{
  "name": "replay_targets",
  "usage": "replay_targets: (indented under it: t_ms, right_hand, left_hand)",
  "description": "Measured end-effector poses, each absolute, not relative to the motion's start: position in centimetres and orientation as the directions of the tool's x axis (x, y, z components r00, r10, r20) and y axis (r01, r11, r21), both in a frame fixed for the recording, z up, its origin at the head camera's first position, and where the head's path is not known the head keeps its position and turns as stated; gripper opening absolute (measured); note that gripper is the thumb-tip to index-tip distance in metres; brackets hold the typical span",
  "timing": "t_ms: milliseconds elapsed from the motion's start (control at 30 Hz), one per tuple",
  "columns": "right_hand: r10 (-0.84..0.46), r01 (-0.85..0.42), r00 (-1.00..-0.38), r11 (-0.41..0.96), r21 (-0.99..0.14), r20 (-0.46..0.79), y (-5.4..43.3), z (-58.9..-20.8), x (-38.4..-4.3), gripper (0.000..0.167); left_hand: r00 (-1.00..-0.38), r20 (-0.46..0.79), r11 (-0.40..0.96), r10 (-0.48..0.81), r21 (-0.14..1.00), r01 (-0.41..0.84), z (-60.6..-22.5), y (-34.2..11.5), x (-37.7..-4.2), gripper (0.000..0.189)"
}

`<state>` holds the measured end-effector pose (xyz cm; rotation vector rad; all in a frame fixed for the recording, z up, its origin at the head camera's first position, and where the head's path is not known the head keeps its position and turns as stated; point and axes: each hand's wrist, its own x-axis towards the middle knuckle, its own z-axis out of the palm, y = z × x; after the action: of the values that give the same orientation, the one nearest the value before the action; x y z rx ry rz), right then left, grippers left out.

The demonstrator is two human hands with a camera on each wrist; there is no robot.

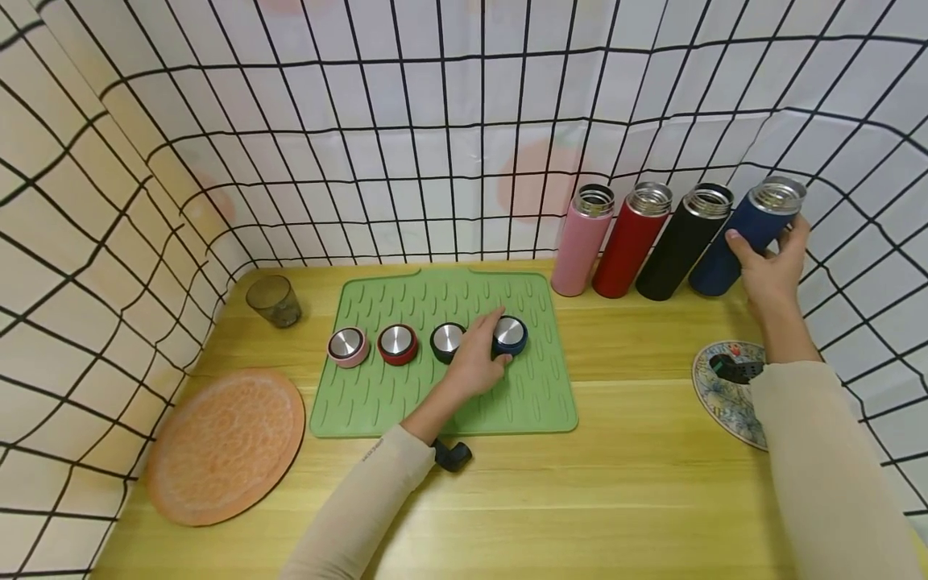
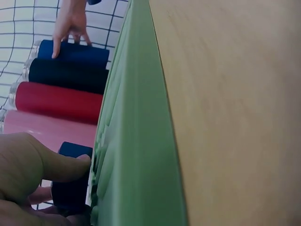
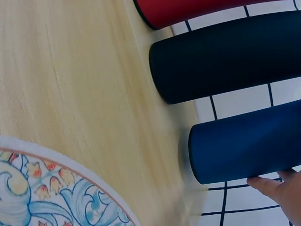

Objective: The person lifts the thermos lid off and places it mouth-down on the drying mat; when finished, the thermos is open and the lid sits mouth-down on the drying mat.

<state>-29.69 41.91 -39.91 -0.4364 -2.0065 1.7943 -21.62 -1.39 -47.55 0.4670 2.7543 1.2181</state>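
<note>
My left hand pinches a blue flask lid at the right end of a row on the green drying mat. In the left wrist view its thumb lies along the near side of the lid, with fingers around the far side. At the back right, my right hand grips the blue flask, its thumb on the front and fingers round the right side. That flask has a bare steel mouth. Left of the pinched lid sit a black lid, partly behind my hand, a red lid and a pink lid.
Lidless black, red and pink flasks stand beside the blue one. A tinted glass and an orange round mat lie left. A patterned round mat is partly under my right forearm. Grid-lined walls enclose the table.
</note>
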Motion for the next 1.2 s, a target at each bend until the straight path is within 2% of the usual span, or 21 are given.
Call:
replay_targets:
  t_ms: [167, 433, 733, 1067, 1200]
  right_hand:
    - [0.497, 0.016, -0.864, 0.193, -0.981, 0.084, 42.0, -40.4, -30.1, 0.08]
    - [0.482, 0.001, -0.875, 0.076, -0.997, 0.036, 42.3, -41.2, -30.2, 0.087]
    - [0.475, 0.124, -0.88, 0.248, -0.961, 0.009, 42.9, -40.5, -28.8, 0.093]
    - [0.571, 0.092, -0.811, 0.341, -0.935, 0.129, 41.0, -38.5, -25.6, 0.078]
    - [0.584, 0.045, -0.771, 0.448, -0.893, 0.254, 39.4, -38.0, -25.1, 0.071]
  left_hand:
    - [-0.944, 0.033, 0.635, 0.328, 0.733, 0.246, -47.8, -1.4, -21.5, 0.08]
    - [-0.939, 0.045, 0.626, 0.341, 0.734, 0.263, -48.0, -1.6, -21.2, 0.077]
    - [-0.92, 0.054, 0.617, 0.389, 0.726, 0.303, -47.8, -1.6, -21.3, 0.095]
    - [-0.915, 0.104, 0.54, 0.39, 0.779, 0.319, -46.9, -3.4, -21.7, 0.08]
    - [-0.915, 0.142, 0.547, 0.378, 0.763, 0.345, -46.0, -5.1, -22.0, 0.076]
